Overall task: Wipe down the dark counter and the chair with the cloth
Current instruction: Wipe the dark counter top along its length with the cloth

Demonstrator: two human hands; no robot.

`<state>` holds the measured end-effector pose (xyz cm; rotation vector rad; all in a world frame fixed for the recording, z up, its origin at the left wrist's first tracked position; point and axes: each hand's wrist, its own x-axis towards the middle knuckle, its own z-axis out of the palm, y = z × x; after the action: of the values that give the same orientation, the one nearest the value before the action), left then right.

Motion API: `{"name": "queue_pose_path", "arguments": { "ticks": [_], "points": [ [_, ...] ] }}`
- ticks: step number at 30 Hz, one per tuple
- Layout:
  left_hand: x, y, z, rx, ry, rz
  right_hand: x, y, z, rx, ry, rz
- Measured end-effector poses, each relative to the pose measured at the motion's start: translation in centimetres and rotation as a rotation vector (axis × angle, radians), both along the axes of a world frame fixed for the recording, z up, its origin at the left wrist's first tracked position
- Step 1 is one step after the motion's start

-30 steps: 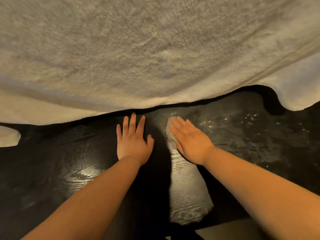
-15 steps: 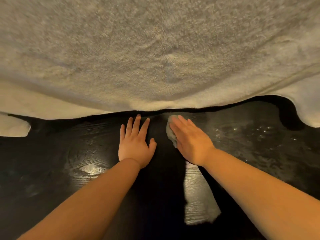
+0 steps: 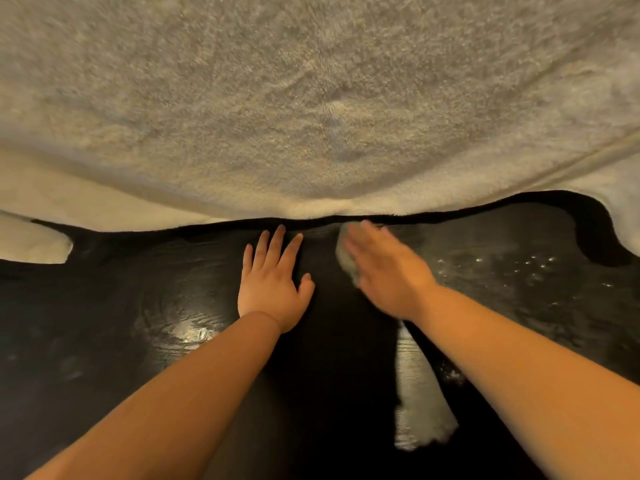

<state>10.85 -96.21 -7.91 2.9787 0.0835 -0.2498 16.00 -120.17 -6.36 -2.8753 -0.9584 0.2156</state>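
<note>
We see the left hand (image 3: 272, 289) lying flat on the dark counter (image 3: 104, 341), fingers straight and slightly spread, fingertips pointing to 12 o'clock and the thumb out toward 2. Just beside it, at its 3 o'clock, the right hand (image 3: 388, 275) is blurred. Its fingers look straight and close together, pressing palm-down on the cloth (image 3: 344, 258), a small grey wad whose edge shows past the fingers on their 9 o'clock side. Both hands' fingertips reach near the hem of a pale fluffy fabric (image 3: 311, 98) that fills our view from 9 through 12 to 3 o'clock. Water beads (image 3: 519, 268) glint on the counter at 3 o'clock of the right hand, and a bright reflection (image 3: 420, 410) lies toward 6 o'clock below the right wrist.
</note>
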Motion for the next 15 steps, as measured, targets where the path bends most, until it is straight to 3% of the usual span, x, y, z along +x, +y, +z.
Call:
{"name": "queue_pose_path", "arguments": {
  "ticks": [3, 6, 8, 10, 12, 15],
  "points": [
    [0.0, 0.0, -0.1, 0.002, -0.002, 0.004, 2.6, -0.1, 0.1, 0.091, -0.048, -0.298],
    [-0.1, 0.1, -0.1, 0.011, 0.006, 0.002, 3.1, 3.5, 1.5, 0.036, 0.107, -0.453],
    [-0.1, 0.2, -0.1, 0.007, 0.010, 0.002, 2.0, 5.1, 1.6, 0.078, 0.147, -0.305],
    [-0.1, 0.1, 0.0, 0.005, 0.010, -0.005, -0.1, 4.3, -0.3, 0.048, 0.050, 0.010],
    [0.0, 0.1, -0.1, 0.006, 0.006, -0.005, 0.5, 2.5, -0.8, 0.076, -0.037, 0.157],
    [0.0, 0.2, 0.0, 0.013, 0.015, -0.003, 2.6, 0.3, 0.1, 0.135, 0.087, 0.029]
  ]
}}
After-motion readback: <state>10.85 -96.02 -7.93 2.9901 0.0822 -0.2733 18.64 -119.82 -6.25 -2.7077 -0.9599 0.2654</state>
